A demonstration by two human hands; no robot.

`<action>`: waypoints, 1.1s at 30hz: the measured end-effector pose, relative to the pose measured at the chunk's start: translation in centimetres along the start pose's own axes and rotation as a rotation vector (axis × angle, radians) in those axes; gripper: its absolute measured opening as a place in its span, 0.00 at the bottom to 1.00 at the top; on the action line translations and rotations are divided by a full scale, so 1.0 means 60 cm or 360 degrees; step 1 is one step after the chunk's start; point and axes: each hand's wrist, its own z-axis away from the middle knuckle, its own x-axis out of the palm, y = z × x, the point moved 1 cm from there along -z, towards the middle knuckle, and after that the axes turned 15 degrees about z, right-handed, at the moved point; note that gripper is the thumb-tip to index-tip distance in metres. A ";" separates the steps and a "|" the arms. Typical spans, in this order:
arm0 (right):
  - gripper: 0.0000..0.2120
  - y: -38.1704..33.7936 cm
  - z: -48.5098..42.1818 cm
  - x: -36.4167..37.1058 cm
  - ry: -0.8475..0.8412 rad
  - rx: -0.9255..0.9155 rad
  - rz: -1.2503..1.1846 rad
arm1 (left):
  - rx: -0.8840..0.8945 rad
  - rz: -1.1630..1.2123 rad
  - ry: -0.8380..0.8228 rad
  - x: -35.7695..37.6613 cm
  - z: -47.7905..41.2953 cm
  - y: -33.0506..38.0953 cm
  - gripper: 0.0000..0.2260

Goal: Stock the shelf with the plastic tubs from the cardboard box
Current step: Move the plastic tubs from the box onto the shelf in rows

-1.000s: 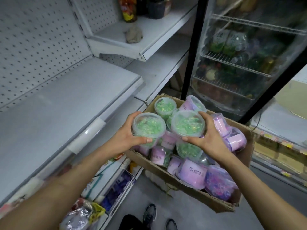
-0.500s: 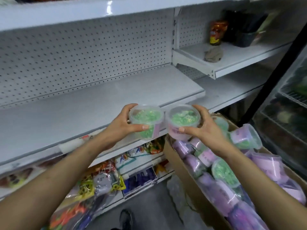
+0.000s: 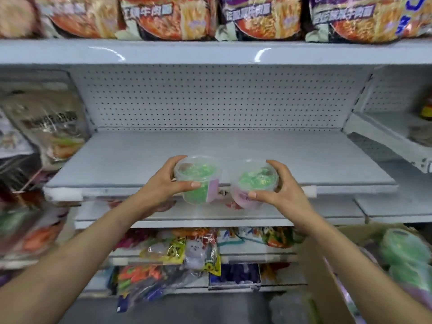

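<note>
Fingers and thumb of my left hand point(image 3: 163, 183) curl round the left tub point(image 3: 198, 175), those of my right hand point(image 3: 281, 191) round the right tub point(image 3: 253, 182), both mid-frame, held just before the front lip of the shelf point(image 3: 131, 164). Coming in low, I judge a base could catch that lip and tip. The cardboard box point(image 3: 325, 265), lower right, is cropped and blurred.

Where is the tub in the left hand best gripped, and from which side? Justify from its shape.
Grip the left tub around its round wall just under the lid rim, from its outer left side, as the left hand does. It is upright and looks narrower toward the base, so the rim resists slipping; the other tub crowds its right side.
</note>
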 end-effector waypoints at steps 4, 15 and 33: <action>0.46 -0.068 -0.027 0.095 -0.0075 -0.0015 -0.0080 | -0.0002 0.0031 0.0040 -0.120 0.034 0.004 0.41; 0.51 -0.221 -0.104 0.341 -0.0212 -0.0035 -0.0098 | 0.0056 0.0014 0.0198 -0.428 0.090 0.007 0.42; 0.54 -0.283 -0.265 0.525 -0.0450 -0.0141 -0.0144 | 0.0031 -0.0004 0.0448 -0.636 0.048 0.005 0.42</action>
